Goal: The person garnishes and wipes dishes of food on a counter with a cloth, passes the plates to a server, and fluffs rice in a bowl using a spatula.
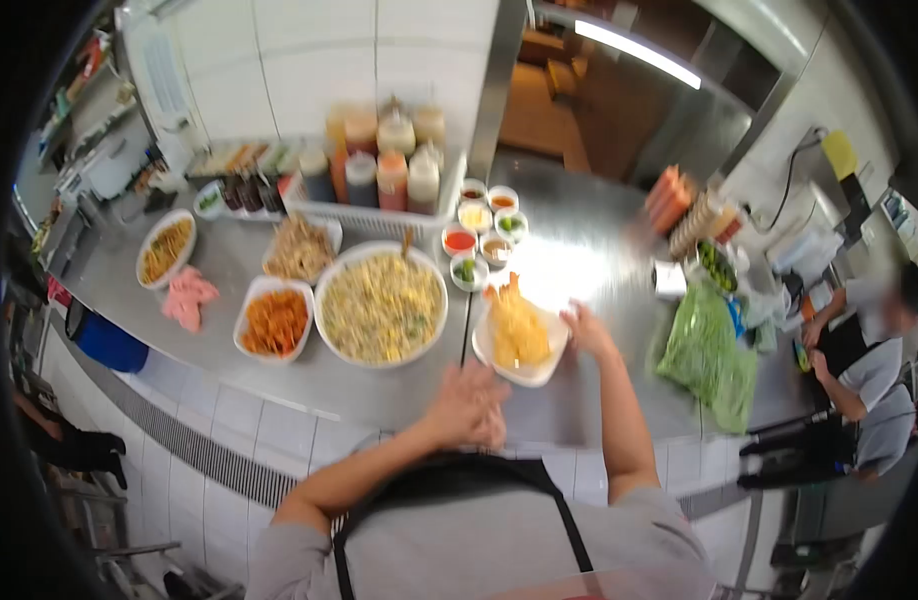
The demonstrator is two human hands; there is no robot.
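A white dish [531,378] with golden fried battered shrimp [520,330] stands on the steel counter in front of me. My right hand [587,330] is at the dish's right rim, its fingers closed on the edge. My left hand [469,405] hovers over the counter's front edge, left of the dish; motion smears its fingers. Left of it stands a large white bowl [445,318] of fried rice [382,305]. Several small sauce cups [460,240] are grouped behind the dish.
Shredded orange food fills a white bowl [241,340]; a pink cloth [189,297] lies farther left. Sauce bottles [393,180] stand in a white basket [374,214] against the wall. A green plastic bag [714,360] lies right. Co-workers [869,350] stand at the right.
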